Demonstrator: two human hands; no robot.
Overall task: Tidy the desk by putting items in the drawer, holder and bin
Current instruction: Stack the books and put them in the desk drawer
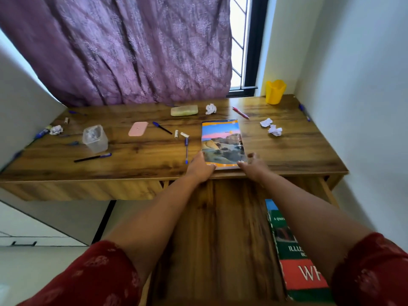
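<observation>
My left hand (199,167) and right hand (254,166) sit at the near corners of the landscape-cover book (221,143), which lies flat on the surface (143,155) right at its front edge. The fingers of my left hand (209,166) curl around the book's near left corner, gripping it. My right fingers (241,164) touch the near right corner, the thumb lifted; whether they truly pinch the cover I cannot tell.

Below my forearms the drawer (220,228) stands pulled out, and a green and red book (295,255) lies along its right side, partly under my right arm.

Just left of the landscape book a blue pen (186,150) lies lengthwise, close beside my left hand, with two small white batteries (180,134) above it. Further left are another blue-capped pen (161,127), a pink case (138,128), a clear plastic container (95,138) and a black pen with a blue cap (92,157). A crumpled paper ball (56,130) lies near the left edge.

Behind the book are a pale green case (184,110), a paper ball (210,109) and a pink pen (240,112). To the right lie two more paper wads (271,127), well apart from my right hand. The yellow holder (275,92) stands in the far right corner, with a blue pen (304,112) against the wall.
</observation>
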